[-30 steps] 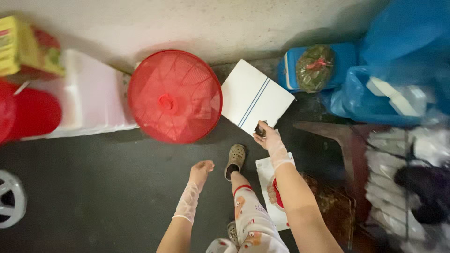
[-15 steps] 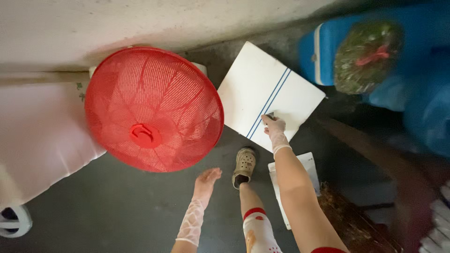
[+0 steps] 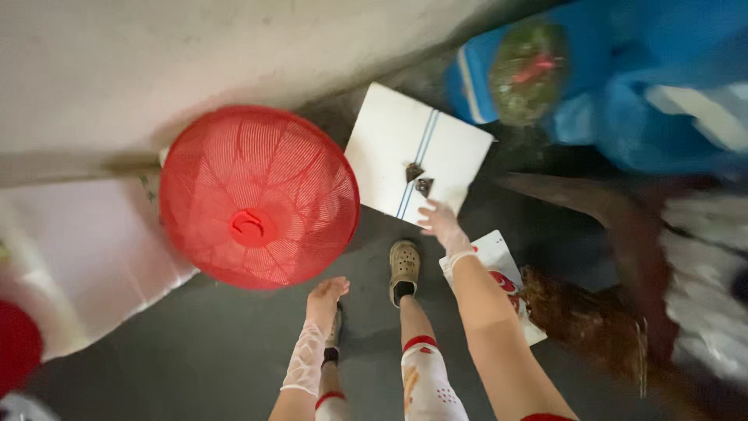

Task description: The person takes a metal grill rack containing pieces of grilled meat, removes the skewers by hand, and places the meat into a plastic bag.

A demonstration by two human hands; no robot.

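The right hand [image 3: 441,224] is shown extended over the lower edge of a white square board [image 3: 405,148] with a blue stripe, which is lying flat on the dark floor [image 3: 195,351] beside the wall. The fingers are loosely spread and nothing is gripped. Two small dark pieces [image 3: 418,179] are seen on the board just beyond the fingertips; whether they are touched cannot be told. The left hand [image 3: 326,298] is held lower, fingers together and relaxed, with nothing in it, near the rim of a red mesh dome cover [image 3: 257,195] resting on a white surface [image 3: 86,265]. A beige clog [image 3: 403,263] is planted between the two hands. A white printed packet [image 3: 502,273] is lying on the floor under the right forearm. A blue cooler box [image 3: 471,78] is seen beyond the board, a green netted bundle [image 3: 530,70] resting on it; its interior is hidden. Blue plastic bags [image 3: 647,101] are blurred at the right.
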